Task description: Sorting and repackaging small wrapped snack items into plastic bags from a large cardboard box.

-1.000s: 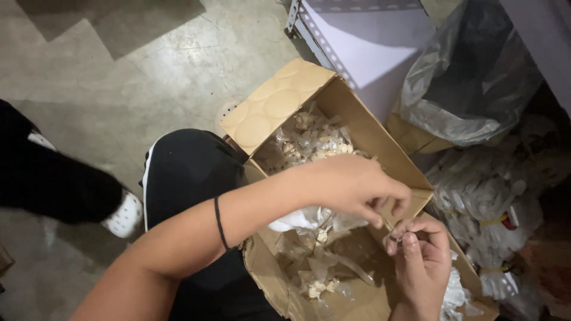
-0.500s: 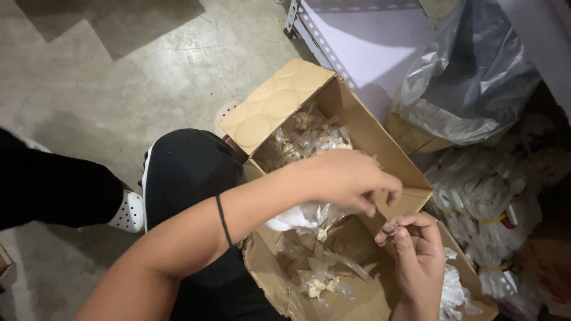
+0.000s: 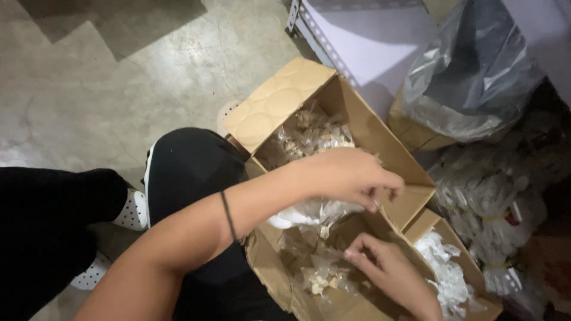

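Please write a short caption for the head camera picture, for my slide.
Left hand above an open cardboard box of small clear bags; right hand reaching inside.

We have a single view, from a camera worn on the head, looking steeply down and close over a cardboard box [image 3: 333, 196] on a concrete floor [image 3: 119, 89], with both forearms entering from the bottom edge.

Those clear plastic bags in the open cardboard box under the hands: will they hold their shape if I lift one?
Probably not. The clear plastic bags look crumpled and thin, so one would likely sag and fold. They seem light and may slip between fingertips. The small pale pieces in the cardboard box near the right hand could spill if a bag tilts.
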